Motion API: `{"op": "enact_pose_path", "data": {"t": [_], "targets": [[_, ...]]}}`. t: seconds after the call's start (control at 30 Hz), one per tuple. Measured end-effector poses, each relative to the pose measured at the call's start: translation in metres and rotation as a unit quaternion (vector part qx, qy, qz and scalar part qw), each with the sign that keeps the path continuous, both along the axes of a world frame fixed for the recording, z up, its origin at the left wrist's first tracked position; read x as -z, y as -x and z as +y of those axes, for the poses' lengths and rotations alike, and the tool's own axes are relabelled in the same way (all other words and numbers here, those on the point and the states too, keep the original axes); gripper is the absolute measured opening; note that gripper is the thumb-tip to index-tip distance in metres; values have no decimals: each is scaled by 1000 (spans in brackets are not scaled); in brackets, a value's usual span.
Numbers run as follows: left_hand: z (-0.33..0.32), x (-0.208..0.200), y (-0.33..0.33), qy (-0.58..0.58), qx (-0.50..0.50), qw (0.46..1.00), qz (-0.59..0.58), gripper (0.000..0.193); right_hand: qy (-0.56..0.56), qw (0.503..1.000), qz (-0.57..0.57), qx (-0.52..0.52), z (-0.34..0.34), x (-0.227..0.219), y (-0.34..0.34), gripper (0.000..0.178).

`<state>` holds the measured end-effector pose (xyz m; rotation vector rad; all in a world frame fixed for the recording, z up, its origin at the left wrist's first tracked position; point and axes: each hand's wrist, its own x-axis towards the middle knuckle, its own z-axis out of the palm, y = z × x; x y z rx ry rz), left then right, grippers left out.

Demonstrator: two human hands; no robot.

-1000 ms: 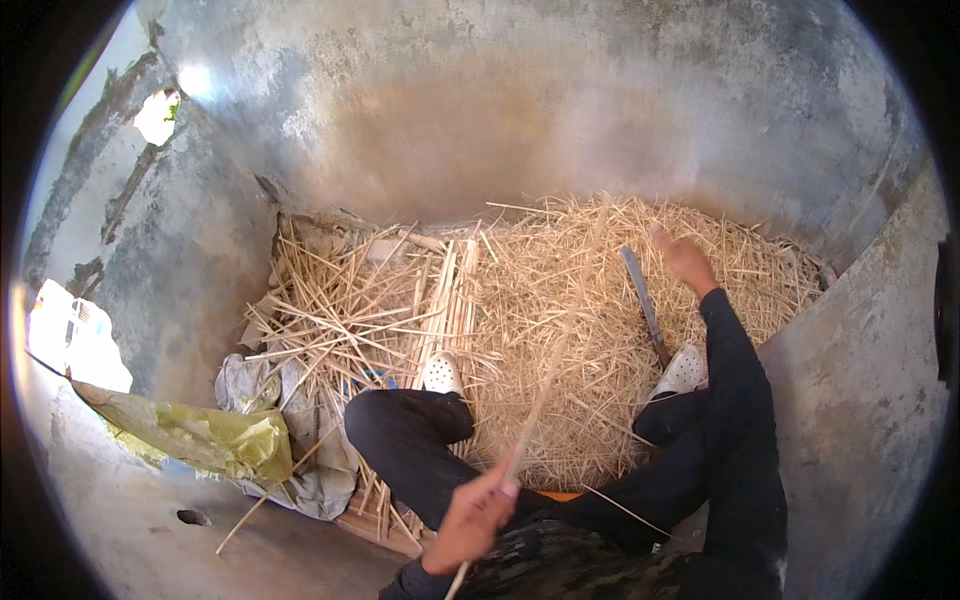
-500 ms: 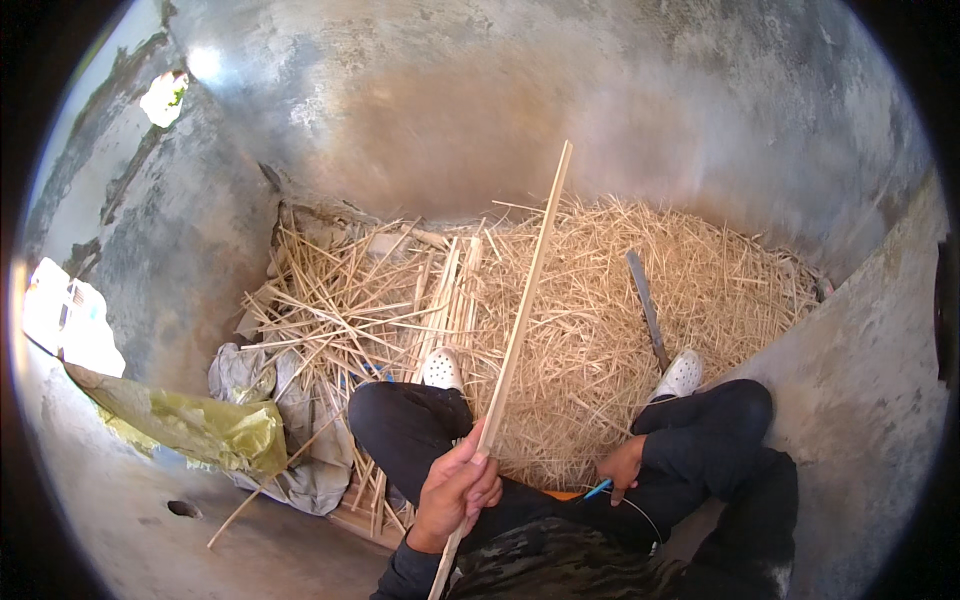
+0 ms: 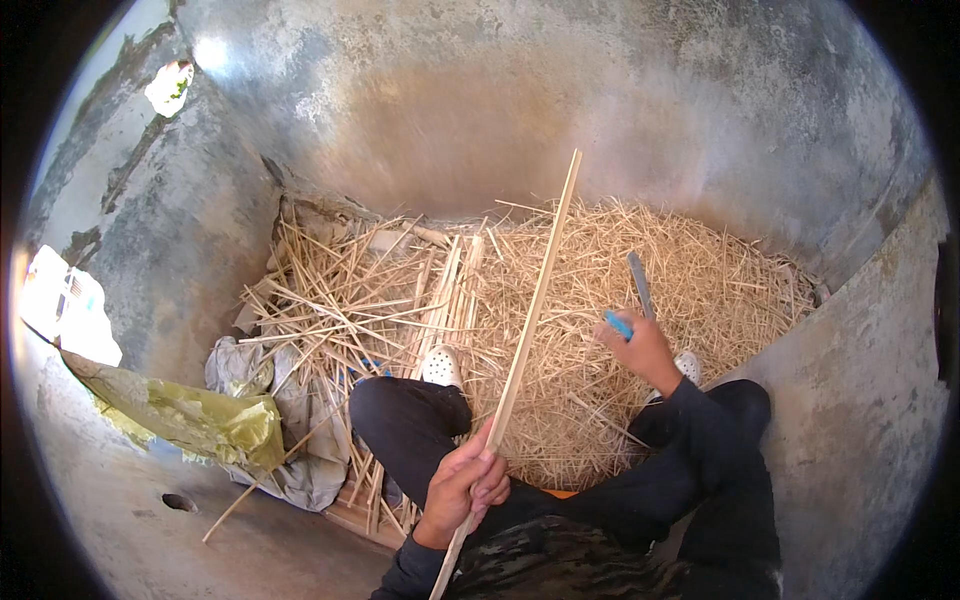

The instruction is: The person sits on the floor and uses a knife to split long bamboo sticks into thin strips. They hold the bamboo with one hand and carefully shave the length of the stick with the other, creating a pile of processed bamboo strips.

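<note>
My left hand [image 3: 463, 487] is closed round the lower part of a long pale bamboo strip [image 3: 541, 285]. The strip slants up and away to the right, its far end raised in front of the wall, its near end beside my body. Out over the shavings [image 3: 560, 370], my right hand [image 3: 645, 352] is closed on a small tool with a bright blue handle [image 3: 618, 325]. The rest of that tool is too blurred to make out. Just beyond this hand lies a long dark blade [image 3: 638, 280], its lower part hidden behind the hand.
A heap of loose bamboo sticks [image 3: 330, 310] lies left of several flat strips [image 3: 455, 290]. Beside it are a grey cloth [image 3: 240, 368] and a yellowish sheet [image 3: 215, 425]. White clogs [image 3: 441, 368] are on my feet. Concrete walls [image 3: 480, 110] enclose the space.
My right hand has lifted from beside my lap, moving up and forward with the blue-handled tool. My left hand and the bamboo strip have shifted only slightly to the right.
</note>
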<state>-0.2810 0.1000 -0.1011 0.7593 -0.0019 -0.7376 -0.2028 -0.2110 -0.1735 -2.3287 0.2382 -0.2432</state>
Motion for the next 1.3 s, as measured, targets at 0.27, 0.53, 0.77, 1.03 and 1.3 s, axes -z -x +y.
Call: {"op": "enact_pose_path", "data": {"t": [0.27, 0.53, 0.77, 1.03, 1.3], "targets": [[-14, 0, 8, -158, 3, 984, -83, 51, 203, 957, -148, -143, 46, -58, -14, 73], [-11, -4, 11, -321, -16, 927, -193, 50, 193, 953, -156, -172, 53, -39, -30, 86], [-10, -10, 10, -497, 35, 797, -342, 51, 146, 974, -87, -149, 35, -25, -37, 75], [-17, -24, 8, -520, 29, 758, -393, 53, 178, 963, -142, -143, 23, -25, -46, 71], [-12, -11, 25, -451, 44, 815, -361, 53, 223, 967, -77, -96, -34, -17, -77, 80]]}}
